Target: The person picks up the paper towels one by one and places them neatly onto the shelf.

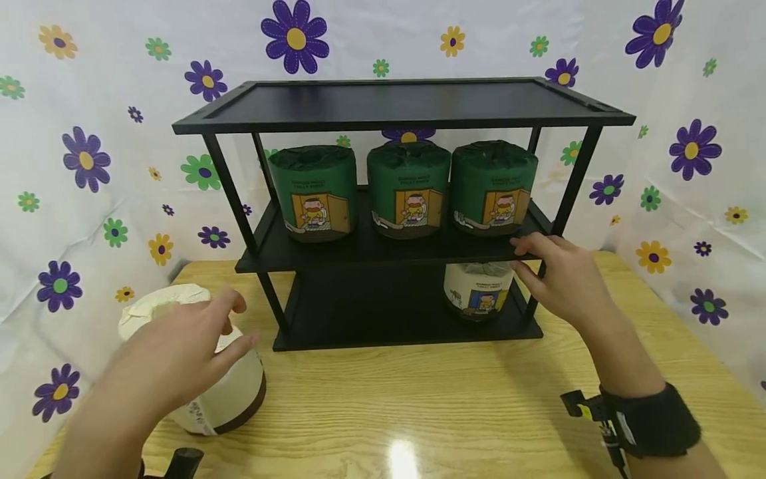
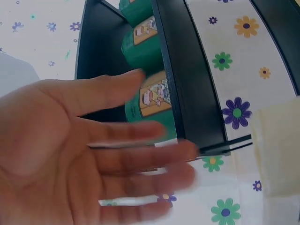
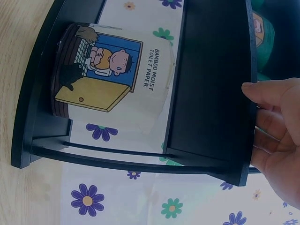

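My left hand is over a cream-wrapped toilet roll on the table at the left, hiding part of it in the head view. In the left wrist view its fingers are spread and slightly blurred, with nothing in the palm. On the right, my right hand grips the front edge of the black rack's middle shelf, thumb below and fingers above. Three green-wrapped toilet rolls stand in a row on that shelf. Below, a white-wrapped toilet roll stands upright at the right end of the bottom shelf.
The rack's top panel spans above the green rolls, held by slanted black posts. A light wooden table lies under the rack. Behind is a white cloth printed with flowers. A black strap circles the right wrist.
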Motion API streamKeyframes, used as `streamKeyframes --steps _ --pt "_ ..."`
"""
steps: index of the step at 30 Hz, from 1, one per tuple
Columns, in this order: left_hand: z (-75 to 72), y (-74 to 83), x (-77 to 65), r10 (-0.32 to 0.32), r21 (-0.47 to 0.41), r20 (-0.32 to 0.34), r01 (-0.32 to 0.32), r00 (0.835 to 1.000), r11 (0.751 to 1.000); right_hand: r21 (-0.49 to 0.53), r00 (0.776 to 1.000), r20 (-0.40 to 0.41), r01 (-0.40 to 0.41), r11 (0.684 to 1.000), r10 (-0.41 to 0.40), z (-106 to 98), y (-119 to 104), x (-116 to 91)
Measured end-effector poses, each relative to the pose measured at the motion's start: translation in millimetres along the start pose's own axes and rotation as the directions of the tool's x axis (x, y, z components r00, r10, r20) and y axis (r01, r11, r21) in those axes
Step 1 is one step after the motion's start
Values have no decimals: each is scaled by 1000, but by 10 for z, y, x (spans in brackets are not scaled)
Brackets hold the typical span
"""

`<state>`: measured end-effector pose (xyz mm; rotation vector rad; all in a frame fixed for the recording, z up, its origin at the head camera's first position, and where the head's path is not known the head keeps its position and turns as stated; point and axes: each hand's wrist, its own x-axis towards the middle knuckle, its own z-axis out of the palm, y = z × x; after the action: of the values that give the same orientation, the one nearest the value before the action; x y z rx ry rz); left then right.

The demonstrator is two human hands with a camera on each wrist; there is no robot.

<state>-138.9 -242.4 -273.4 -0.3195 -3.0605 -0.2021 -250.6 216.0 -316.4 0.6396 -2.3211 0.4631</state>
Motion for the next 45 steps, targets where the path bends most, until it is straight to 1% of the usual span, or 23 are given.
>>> streamKeyframes --steps 1,3,6,9,12,16,18,21,24,26,30,35,38,42,45 --pt "6 -27 15 -37 8 55 36 998 999 1 1000 3 -2 1000 2 4 1 0" --pt "20 -75 40 -96 26 134 93 986 995 1 1000 9 -7 1000 7 10 2 0" --pt "27 -120 57 -144 47 188 137 972 989 0 1000 14 -11 1000 11 11 1 3" --pt "38 -123 74 -159 44 229 153 960 987 -1 1000 12 -11 1000 11 3 -1 6" --pt "58 -125 88 -161 37 251 157 954 987 1 1000 14 -14 1000 14 -3 -7 7" --pt "79 -180 89 -144 48 211 137 967 989 3 999 23 -24 1000 24 -1 -21 4" --pt "85 -218 91 -143 46 201 136 969 990 2 999 23 -25 1000 25 3 -22 5" --pt "114 -266 110 -124 21 220 122 968 992 0 1000 18 -19 1000 19 10 -16 6" --pt "162 -289 139 -85 -14 241 91 967 996 -6 1000 14 -12 1000 12 5 -12 3" --pt "191 -303 149 -47 -24 236 54 971 998 -9 1000 16 -12 1000 12 0 -13 0" --pt "222 -293 143 7 -26 231 -1 973 1000 -12 999 28 -18 1000 19 -18 -28 -3" --pt "238 -174 121 95 -70 246 -80 965 994 -4 1000 26 -17 1000 17 -14 -33 -4" --pt "222 -73 111 145 -71 240 -131 960 989 0 999 28 -23 1000 23 -15 -35 -4" --pt "201 70 92 170 -41 228 -165 959 985 1 999 38 -33 999 33 -21 -38 -6" --pt "199 149 94 199 -35 209 -196 957 980 3 999 34 -29 1000 29 -19 -34 -5"
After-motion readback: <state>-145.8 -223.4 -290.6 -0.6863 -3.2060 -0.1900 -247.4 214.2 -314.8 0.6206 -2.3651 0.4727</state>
